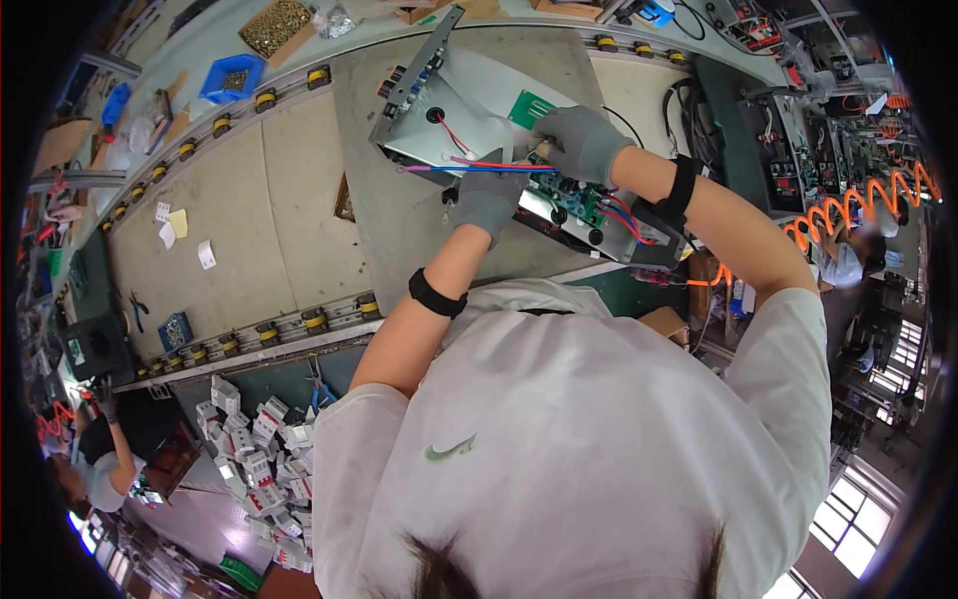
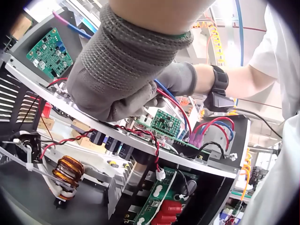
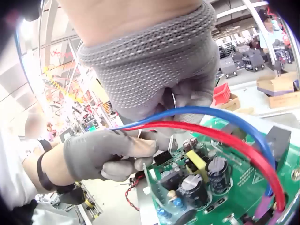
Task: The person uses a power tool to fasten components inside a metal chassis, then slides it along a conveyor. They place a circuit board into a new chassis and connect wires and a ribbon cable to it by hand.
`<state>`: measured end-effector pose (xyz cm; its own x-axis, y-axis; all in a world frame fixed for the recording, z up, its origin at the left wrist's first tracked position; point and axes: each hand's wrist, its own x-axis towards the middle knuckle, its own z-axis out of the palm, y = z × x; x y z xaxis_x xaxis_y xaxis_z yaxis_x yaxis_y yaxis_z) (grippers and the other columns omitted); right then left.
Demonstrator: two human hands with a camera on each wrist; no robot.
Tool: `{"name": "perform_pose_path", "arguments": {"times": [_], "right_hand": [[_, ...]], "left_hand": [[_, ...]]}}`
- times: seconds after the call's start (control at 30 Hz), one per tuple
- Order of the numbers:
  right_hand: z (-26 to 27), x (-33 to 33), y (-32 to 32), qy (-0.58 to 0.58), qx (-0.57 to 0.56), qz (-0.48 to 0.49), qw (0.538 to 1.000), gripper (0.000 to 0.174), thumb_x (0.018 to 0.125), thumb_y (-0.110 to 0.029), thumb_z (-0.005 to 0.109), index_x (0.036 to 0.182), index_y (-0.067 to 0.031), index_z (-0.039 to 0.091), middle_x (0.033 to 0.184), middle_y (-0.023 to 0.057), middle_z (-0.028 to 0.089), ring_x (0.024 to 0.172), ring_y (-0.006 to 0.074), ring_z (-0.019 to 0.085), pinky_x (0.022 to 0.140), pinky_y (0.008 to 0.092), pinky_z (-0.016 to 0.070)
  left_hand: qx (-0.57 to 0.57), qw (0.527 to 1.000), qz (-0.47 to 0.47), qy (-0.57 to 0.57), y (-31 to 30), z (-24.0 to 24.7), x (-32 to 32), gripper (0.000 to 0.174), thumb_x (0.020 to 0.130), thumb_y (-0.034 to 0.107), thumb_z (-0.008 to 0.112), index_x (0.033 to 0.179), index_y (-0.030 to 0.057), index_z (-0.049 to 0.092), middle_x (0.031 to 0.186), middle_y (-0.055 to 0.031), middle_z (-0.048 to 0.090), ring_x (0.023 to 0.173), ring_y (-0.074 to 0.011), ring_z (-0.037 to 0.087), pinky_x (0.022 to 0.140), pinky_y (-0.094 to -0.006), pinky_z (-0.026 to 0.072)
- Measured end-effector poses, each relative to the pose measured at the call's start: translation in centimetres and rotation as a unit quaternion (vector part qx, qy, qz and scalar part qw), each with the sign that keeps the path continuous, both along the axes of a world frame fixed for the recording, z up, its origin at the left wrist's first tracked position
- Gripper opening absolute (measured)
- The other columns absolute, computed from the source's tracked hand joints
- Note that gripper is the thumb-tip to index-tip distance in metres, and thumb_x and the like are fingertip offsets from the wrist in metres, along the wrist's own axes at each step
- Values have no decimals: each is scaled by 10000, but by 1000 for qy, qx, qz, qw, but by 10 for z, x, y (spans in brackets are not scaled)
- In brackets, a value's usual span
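Note:
Both gloved hands meet over a green circuit board [image 3: 234, 190] on a metal chassis [image 1: 489, 80]. My left hand [image 1: 489, 200] [image 2: 112, 70] [image 3: 98, 154] has curled fingers beside a small upright board [image 3: 157, 183]; what lies between thumb and fingers is hidden. From above, my right hand [image 1: 584, 145] [image 3: 159, 79] reaches down with bent fingers, which seem to pinch a thin pale strand [image 3: 174, 101]. A blue wire [image 3: 225, 115] and a red wire [image 3: 220, 136] arch past the fingertips. In the left wrist view a copper coil [image 2: 68, 173] shows inside the chassis.
Roller rails [image 1: 264, 100] border the bench. A blue bin of small parts [image 1: 232, 79] and a box of fasteners [image 1: 274, 30] stand beyond. Pliers [image 1: 138, 311] and paper slips [image 1: 207, 255] lie left. White-grey modules [image 1: 259, 469] are heaped below. Another person [image 1: 110, 469] works at far left.

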<state>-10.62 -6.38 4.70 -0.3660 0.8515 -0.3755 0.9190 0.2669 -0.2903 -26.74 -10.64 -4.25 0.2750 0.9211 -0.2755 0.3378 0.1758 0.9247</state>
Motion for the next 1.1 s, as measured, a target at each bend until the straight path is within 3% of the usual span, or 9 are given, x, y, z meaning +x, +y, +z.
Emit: {"name": "perform_pose_path", "arguments": {"times": [0.03,0.1,0.2,0.33,0.53,0.67,0.93,1.03,1.1], "right_hand": [[-2,1,0,-40,37,40,998,208,779,-166,611,978,-127,653,936,154,641,906,301,623,771,381,491],[-5,3,7,-77,29,53,995,205,792,-162,603,987,-127,655,937,157,642,916,306,622,779,388,491],[-2,-3,9,-134,29,100,986,200,814,-137,581,999,-118,654,943,157,644,924,315,623,785,399,495],[13,-20,13,-225,24,208,952,207,825,-83,554,1011,-98,644,976,142,643,909,317,631,770,393,508],[0,-17,18,-225,101,272,930,186,812,-59,561,971,-89,651,944,134,650,906,307,635,757,375,515],[3,-24,21,-262,17,244,934,185,788,-87,594,961,-94,656,911,134,655,898,310,634,761,386,511],[-12,-1,12,5,5,19,1000,167,741,-86,599,903,-79,637,917,128,645,883,338,603,755,398,478],[-19,7,7,75,145,170,972,165,709,-7,590,857,-75,615,874,108,627,814,295,606,700,398,485],[-12,0,0,12,192,218,957,184,697,-12,596,864,-87,610,875,98,614,800,293,601,694,401,486]], "left_hand": [[-2,1000,2,-2,4,-6,3,255,842,252,606,971,36,647,744,-94,627,623,-197,595,572,-308,470],[207,970,-42,123,12,-25,11,273,824,291,627,952,51,655,790,-129,638,714,-276,623,656,-357,489],[178,976,39,117,17,-41,21,258,814,306,633,930,78,658,833,-129,650,771,-308,621,678,-368,489],[219,953,-26,206,26,-33,24,246,845,321,566,936,104,642,909,-143,627,803,-333,602,706,-397,490],[196,967,10,160,17,-4,19,341,852,318,544,1052,44,576,928,-181,616,833,-359,600,717,-419,489],[139,982,-33,127,21,-2,10,349,839,326,561,1044,45,586,893,-186,632,822,-366,610,713,-412,493],[64,996,53,17,8,1,-15,323,794,305,611,1003,59,591,851,-205,630,809,-387,611,715,-435,498],[55,995,87,-9,6,-10,-18,317,785,280,633,1002,51,605,841,-216,629,804,-386,613,717,-432,498],[110,990,80,28,3,-13,-15,312,796,324,626,955,55,621,797,-173,632,740,-313,623,677,-383,479]]}}
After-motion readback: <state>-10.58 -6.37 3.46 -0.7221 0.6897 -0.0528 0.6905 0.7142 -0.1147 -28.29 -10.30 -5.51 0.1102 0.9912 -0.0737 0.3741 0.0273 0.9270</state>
